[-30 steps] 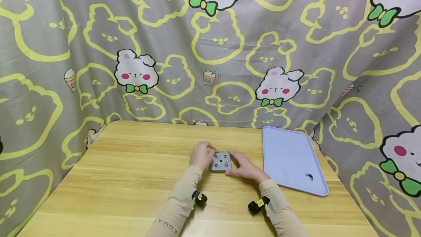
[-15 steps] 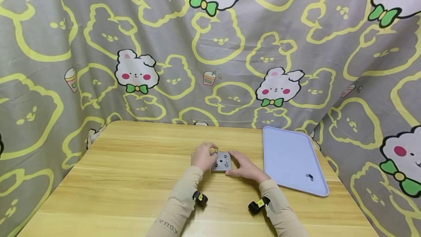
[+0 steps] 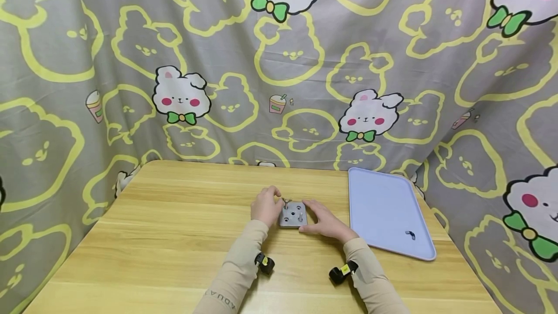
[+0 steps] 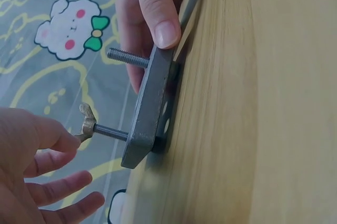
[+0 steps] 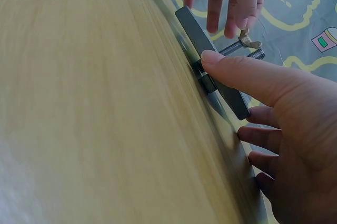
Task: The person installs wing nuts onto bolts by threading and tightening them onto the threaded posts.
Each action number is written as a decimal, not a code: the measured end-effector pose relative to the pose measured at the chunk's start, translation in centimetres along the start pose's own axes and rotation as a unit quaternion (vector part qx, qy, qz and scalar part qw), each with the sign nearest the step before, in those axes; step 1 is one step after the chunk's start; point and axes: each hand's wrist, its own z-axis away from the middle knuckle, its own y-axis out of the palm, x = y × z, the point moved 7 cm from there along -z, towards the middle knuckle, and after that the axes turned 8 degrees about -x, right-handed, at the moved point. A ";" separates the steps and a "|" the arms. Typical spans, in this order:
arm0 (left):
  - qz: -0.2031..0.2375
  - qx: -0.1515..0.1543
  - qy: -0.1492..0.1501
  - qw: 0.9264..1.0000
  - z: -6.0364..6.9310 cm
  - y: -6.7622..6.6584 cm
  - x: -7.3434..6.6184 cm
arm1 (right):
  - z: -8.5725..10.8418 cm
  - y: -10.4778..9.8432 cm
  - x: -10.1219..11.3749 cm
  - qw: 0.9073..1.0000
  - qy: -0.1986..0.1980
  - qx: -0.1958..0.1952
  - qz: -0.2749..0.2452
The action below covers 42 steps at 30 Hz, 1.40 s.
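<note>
Wing nut point(image 4: 88, 124) more exposed | left hand point(image 3: 264, 208) eased leftward, fingers relaxed | right hand point(image 3: 323, 220) still gripping plate point(image 4: 149, 107)

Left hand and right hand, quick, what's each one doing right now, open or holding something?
Left hand: open, touching the wing nut.
Right hand: holding the square metal plate by its edges.
</note>
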 end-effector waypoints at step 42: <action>0.005 0.022 0.007 1.000 0.1 0.5 -0.1 | 0.0 -0.1 0.1 1.000 0.001 0.001 0.002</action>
